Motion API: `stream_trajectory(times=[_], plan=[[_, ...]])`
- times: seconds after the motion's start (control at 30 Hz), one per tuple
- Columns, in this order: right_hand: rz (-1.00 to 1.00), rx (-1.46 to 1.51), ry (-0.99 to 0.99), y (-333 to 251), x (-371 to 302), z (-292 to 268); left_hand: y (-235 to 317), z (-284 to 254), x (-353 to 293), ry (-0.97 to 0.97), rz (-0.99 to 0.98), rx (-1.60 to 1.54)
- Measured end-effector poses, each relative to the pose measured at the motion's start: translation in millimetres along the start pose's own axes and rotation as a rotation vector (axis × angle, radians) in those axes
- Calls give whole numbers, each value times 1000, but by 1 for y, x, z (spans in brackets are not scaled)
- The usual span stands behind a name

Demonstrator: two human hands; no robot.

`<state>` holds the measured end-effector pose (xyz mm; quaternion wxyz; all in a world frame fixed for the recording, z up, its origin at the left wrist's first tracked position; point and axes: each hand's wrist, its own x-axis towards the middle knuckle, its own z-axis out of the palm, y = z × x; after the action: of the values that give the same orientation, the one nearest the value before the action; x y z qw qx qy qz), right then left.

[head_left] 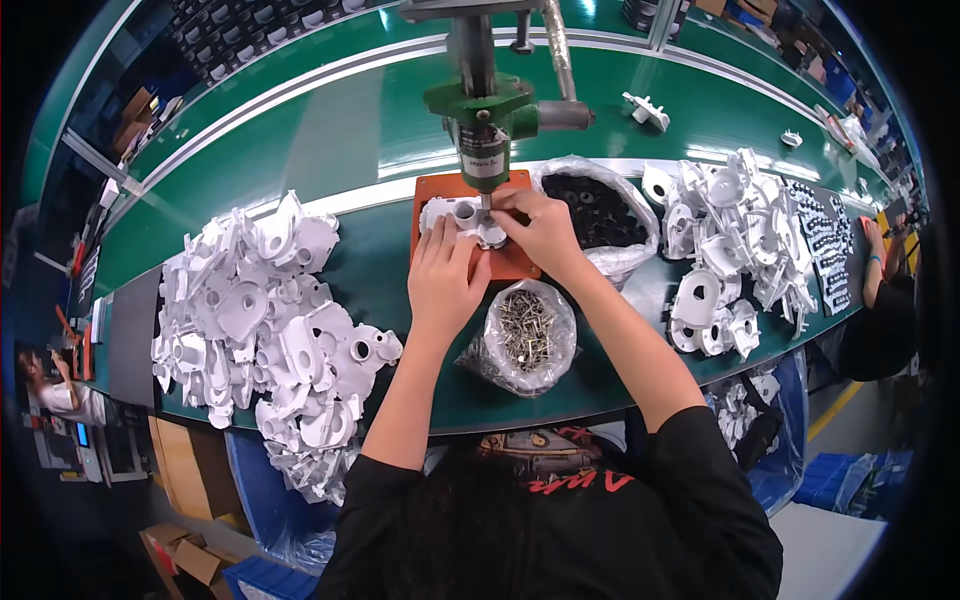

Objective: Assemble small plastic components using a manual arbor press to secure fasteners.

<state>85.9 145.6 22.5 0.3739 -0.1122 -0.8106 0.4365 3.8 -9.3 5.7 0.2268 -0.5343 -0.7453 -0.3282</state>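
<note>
A white moulded plastic part with a round collar lies on an orange base plate, under a green-collared vertical machine head. My left hand grips the near side of this part, its fingers on top and its thumb at the edge. My right hand is closed in a pinch at the part's right side, right beside the slim tip of the machine. Whatever its fingertips hold is too small and covered to make out.
Piles of white plastic parts stand left and right. Near my right forearm is a bag of metal screws; behind it, a bag of black small pieces. A green conveyor belt runs behind. Another person's arm is at far right.
</note>
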Motion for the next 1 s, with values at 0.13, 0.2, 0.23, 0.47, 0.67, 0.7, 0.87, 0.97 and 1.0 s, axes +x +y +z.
stream_trajectory(times=[0.13, 0.2, 0.23, 0.47, 0.67, 0.7, 0.87, 0.97, 1.0], plan=[[-141, -99, -61, 8, 0, 5, 1, 1, -1, 12, -28, -14], [-129, -88, -58, 9, 0, 8, -1, 3, -3, 27, -34, 18], [-149, -112, -59, 7, 0, 9, -1, 4, -3, 25, -36, 14], [-316, -284, -138, 3, -1, 5, -1, 4, -1, 70, -21, 22], [-477, -568, -212, -15, -7, -4, -2, 5, -2, 81, -14, 24], [-475, -571, -211, -16, -8, -6, -2, 6, -2, 84, -11, 24], [-384, -414, -139, -39, -18, -23, -3, 6, -2, 88, -11, 33], [-231, -302, -482, -71, -38, -45, -4, 5, -5, 79, -25, 38], [-230, -302, -483, -74, -48, -47, -5, 6, -6, 71, -33, 40]])
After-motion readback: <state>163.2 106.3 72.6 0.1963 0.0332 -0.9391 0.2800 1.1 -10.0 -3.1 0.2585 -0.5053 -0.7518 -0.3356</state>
